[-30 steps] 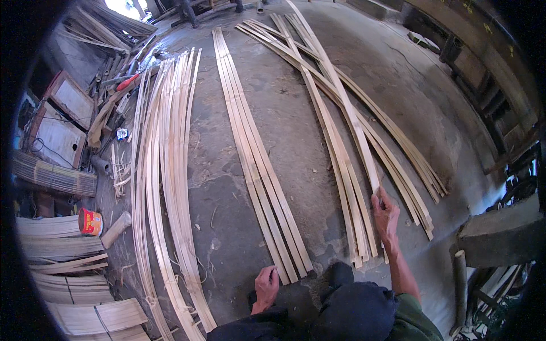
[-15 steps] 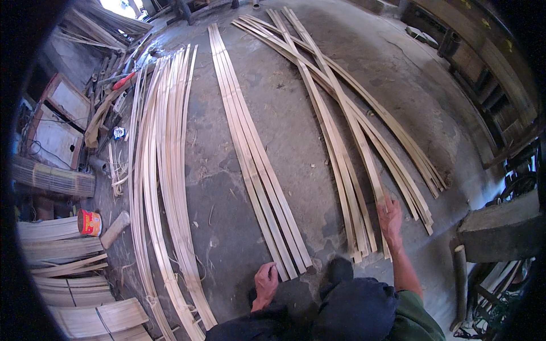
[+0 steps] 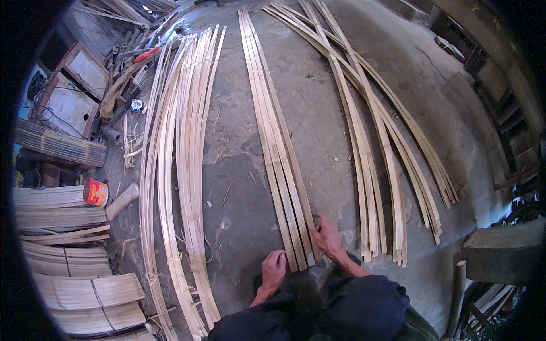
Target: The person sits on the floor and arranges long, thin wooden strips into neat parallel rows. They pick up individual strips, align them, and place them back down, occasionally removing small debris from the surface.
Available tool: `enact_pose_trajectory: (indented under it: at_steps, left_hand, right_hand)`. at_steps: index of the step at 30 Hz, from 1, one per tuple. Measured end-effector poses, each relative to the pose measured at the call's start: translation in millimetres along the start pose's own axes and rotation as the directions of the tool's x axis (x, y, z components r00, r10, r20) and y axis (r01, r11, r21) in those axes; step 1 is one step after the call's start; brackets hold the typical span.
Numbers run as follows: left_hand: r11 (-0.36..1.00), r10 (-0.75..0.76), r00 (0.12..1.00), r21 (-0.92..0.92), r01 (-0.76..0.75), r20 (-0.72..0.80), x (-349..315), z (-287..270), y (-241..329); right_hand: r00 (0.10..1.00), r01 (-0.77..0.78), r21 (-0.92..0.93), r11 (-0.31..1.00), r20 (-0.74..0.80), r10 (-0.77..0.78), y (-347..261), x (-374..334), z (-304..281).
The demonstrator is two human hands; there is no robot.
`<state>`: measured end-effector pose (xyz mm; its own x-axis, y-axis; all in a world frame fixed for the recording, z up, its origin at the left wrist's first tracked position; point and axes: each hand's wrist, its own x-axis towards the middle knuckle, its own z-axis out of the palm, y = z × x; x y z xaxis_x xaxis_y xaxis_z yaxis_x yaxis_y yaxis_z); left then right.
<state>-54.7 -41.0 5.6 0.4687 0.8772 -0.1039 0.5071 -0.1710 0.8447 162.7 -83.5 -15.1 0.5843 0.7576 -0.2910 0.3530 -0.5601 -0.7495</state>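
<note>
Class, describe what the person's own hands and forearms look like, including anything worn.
Both the left hand and the right hand are bare: no glove, watch or bracelet shows. The right forearm is uncovered where it is visible. Dark blue cloth bunches below the hands, with dark green cloth at its lower right; whether either is a sleeve is unclear.

From the right hand [image 3: 327,238], floor [image 3: 326,148] opens at 12 o'clock between the middle strips [image 3: 273,136] and the crossed strips [image 3: 373,101], narrowing far off; the crossed strips bar 1 to 3. Beyond them a block [image 3: 500,262] stands at 3, a post [image 3: 458,290] at 4. From the left hand [image 3: 273,271], a lane [image 3: 234,165] opens at 11, bounded by the left strips [image 3: 190,159] at 10.
</note>
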Motion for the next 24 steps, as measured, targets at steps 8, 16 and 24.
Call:
enact_pose_trajectory:
  at_steps: [8,16,24]
  left_hand:
    - [0.998,0.053,0.998,0.017,-0.053,-0.035,-8.3,-0.4,-14.8]
    - [0.994,0.103,0.995,0.043,-0.103,-0.01,3.1,5.2,-4.8]
    - [0.989,0.093,0.996,0.11,-0.094,0.008,3.6,12.0,-1.6]
  right_hand:
    - [0.967,-0.003,0.477,0.879,-0.224,0.125,-13.1,4.4,-114.4]
    - [0.773,0.022,-0.174,0.984,-0.622,-0.128,11.5,40.0,-273.1]
    - [0.751,-0.057,-0.413,0.909,-0.617,-0.233,114.9,109.0,-380.0]
